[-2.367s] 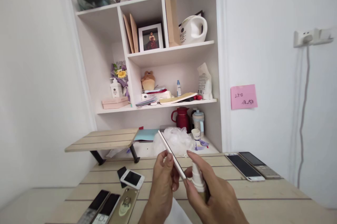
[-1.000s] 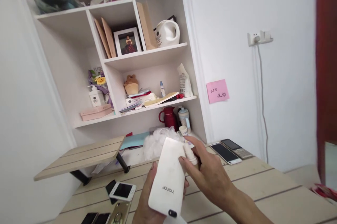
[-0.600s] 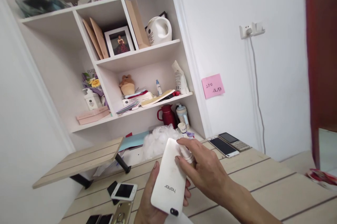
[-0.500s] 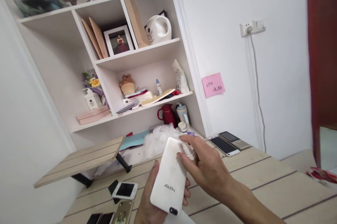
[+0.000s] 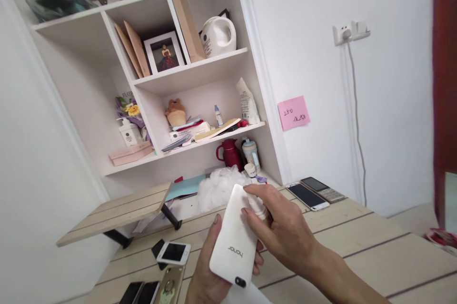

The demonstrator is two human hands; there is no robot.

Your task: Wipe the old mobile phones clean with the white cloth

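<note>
My left hand (image 5: 209, 273) grips a white phone (image 5: 235, 242), its back turned up toward me, camera end low. My right hand (image 5: 283, 232) is wrapped round a small white spray bottle (image 5: 257, 206), whose nozzle sits right against the phone's upper right edge; most of the bottle is hidden in my palm. Both hands hover above the wooden slatted table (image 5: 357, 242).
Several phones lie at the table's left front (image 5: 173, 252), two more at the back right (image 5: 307, 196). A small wooden riser (image 5: 117, 211) stands left. White shelving (image 5: 193, 73) behind holds a photo frame, jug, bottles and a red kettle. A white bag (image 5: 217, 190) lies behind my hands.
The phone was edge-on 2.4 s ago; it has been turned back-side up. My right hand with the bottle stays against it. The view swung right, then back a little.
</note>
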